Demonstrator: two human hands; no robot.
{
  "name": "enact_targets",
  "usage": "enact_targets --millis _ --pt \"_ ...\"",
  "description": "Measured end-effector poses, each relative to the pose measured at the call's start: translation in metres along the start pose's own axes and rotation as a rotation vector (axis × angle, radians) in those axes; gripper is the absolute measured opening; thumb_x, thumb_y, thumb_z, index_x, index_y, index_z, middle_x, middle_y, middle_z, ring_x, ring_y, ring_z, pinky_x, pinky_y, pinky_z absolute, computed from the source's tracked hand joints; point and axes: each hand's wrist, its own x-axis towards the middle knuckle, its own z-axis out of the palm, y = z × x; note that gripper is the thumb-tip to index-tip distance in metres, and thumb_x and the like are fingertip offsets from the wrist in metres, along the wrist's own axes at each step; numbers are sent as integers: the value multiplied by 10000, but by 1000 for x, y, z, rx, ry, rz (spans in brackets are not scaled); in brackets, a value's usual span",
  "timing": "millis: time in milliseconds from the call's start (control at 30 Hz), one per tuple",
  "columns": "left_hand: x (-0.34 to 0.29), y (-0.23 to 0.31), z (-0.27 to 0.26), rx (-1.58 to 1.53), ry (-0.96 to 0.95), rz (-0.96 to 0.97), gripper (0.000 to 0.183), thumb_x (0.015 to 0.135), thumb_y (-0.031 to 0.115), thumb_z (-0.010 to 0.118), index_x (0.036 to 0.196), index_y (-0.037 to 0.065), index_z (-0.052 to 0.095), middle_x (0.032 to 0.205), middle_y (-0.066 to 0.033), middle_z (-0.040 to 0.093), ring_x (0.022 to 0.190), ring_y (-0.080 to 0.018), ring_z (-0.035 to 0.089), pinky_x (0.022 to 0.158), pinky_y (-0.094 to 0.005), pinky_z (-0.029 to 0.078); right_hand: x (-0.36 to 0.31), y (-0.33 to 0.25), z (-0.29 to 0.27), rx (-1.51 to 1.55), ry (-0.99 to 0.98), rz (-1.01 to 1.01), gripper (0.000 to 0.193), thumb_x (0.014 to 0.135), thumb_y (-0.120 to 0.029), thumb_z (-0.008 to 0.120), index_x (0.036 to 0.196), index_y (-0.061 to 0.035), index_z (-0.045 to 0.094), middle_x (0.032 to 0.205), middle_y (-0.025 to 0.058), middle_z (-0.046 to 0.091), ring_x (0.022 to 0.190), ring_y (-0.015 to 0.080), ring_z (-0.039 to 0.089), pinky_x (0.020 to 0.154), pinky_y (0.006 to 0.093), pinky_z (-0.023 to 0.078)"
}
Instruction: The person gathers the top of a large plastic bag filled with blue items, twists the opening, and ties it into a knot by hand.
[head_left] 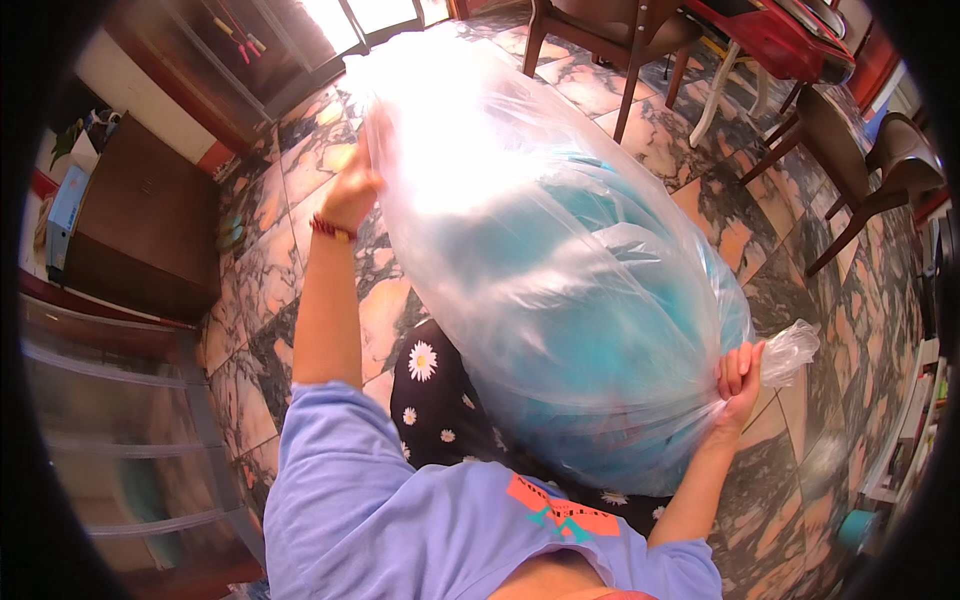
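A large clear plastic bag, bulging with something turquoise and soft-looking, lies across my lap and stretches away from me. My right hand is wrapped round its gathered end, and a crumpled tuft of plastic sticks out beyond the fist. At the bag's far left side, my left hand grips the plastic edge, with its fingertips partly lost in glare. Bright light washes out the upper part of the bag. What exactly the turquoise contents are cannot be made out through the film.
Brown chairs and a red table stand at the far right. To the left are a dark brown cabinet and clear plastic drawers. A glazed door is at the back. The floor is patterned marble tile.
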Motion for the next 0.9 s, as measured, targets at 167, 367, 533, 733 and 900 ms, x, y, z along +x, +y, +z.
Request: enact_targets --millis 167,367,533,733,900 --pt "22 -38 32 405 -6 32 1135 649 329 858 1456 -68 166 1455 -183 369 1360 -257 321 1146 -356 212 0 4 32 -347 136 69 393 1036 -383 361 1099 -60 575 507 -88 207 444 42 182 478 196 238" --pt "71 -59 78 261 -229 -305 184 831 128 704 959 5 653 1071 -89 618 1090 -173 535 965 -295 415 -2 22 52 -730 -43 8 471 1036 -337 355 1380 -40 478 560 -97 291 482 33 231 459 190 189" --pt "87 -57 96 -26 11 -114 281 957 153 487 1157 -24 575 1084 -74 631 978 -150 603 881 -299 496 8 54 56 -1431 -372 -568 437 899 -217 586 1320 -104 556 701 35 575 557 168 555 542 332 437" --pt "78 -111 200 -886 -140 -370 336 984 278 456 1051 -2 630 895 -143 674 851 -206 651 717 -341 534 35 89 56 -1866 -595 -292 349 779 -98 595 1124 -67 631 892 142 637 693 354 616 648 446 493" --pt "45 -95 260 756 -358 -72 320 845 251 572 1116 87 619 698 -181 620 662 -337 625 645 -436 480 50 99 68 -1500 -396 -632 250 762 -120 609 1000 -47 631 947 128 647 861 352 609 717 451 484"
